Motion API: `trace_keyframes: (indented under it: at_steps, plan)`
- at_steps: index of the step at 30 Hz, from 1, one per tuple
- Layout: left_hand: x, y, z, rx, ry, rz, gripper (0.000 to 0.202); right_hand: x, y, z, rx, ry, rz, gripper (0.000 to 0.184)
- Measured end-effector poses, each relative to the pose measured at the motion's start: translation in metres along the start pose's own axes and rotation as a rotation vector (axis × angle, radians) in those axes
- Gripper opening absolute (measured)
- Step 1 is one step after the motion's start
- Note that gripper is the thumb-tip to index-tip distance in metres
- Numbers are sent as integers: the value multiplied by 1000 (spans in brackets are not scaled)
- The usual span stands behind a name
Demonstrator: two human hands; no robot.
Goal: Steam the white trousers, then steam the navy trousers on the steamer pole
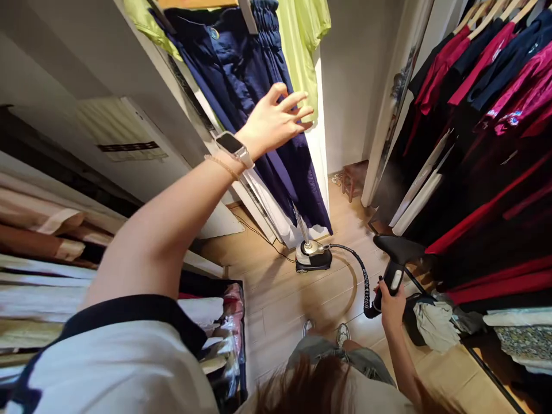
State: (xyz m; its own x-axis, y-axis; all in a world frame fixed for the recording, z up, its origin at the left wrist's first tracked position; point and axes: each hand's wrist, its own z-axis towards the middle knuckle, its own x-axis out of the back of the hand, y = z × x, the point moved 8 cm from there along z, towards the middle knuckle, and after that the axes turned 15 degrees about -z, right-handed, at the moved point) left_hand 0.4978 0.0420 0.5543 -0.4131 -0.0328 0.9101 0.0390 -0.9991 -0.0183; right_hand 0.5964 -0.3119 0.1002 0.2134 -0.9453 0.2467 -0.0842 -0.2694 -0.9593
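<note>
Navy trousers (241, 69) hang by the waist in front of a lime-green top (297, 34). My left hand (278, 118), with a watch on its wrist, is stretched out before the trousers, fingers apart and holding nothing; whether it touches the cloth I cannot tell. Low on the right, my right hand (392, 302) is wrapped round the handle of a black garment steamer head (397, 253). Faint steam shows near its nozzle. A ribbed black hose (364, 276) runs from it to the steamer base (314, 257) on the floor below the trousers.
Dark and red garments (487, 115) hang on a rail at the right. Folded fabrics (38, 259) are stacked at the left. A small brown stool (356, 178) stands by the back wall. A thin cord (263, 236) crosses the wooden floor (276, 310).
</note>
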Motion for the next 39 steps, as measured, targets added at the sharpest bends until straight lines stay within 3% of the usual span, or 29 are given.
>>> trace_keyframes:
  at_steps: [2,6,10,15,20,24,29,32,34,39]
  plan:
    - [-5,-10,18,-43,-49,-32,34,-14,-6,-1,6,-18,-25,44]
    - [-39,-42,42,-164,-150,-17,31,-44,-13,-5,9,-23,-29,42]
    - [-61,-75,64,-201,-158,43,29,-70,-15,1,-10,34,-62,44]
    - [-81,-94,91,-300,-201,145,32,-120,-13,11,1,3,-172,50]
    - [-89,-89,102,-393,-241,203,30,-194,-36,6,216,-136,-307,43]
    - [-90,-80,101,-425,-258,270,33,-245,-78,6,313,-275,-436,38]
    - [-81,-65,98,-376,-248,119,31,-281,-156,21,535,-286,-508,35]
    - [-77,-55,96,-344,-265,115,27,-297,-184,38,588,-278,-530,39]
    - [-77,-49,94,-361,-288,200,30,-307,-186,50,583,-288,-560,39]
    - [-82,-45,91,-365,-311,344,33,-322,-158,71,499,-327,-682,38]
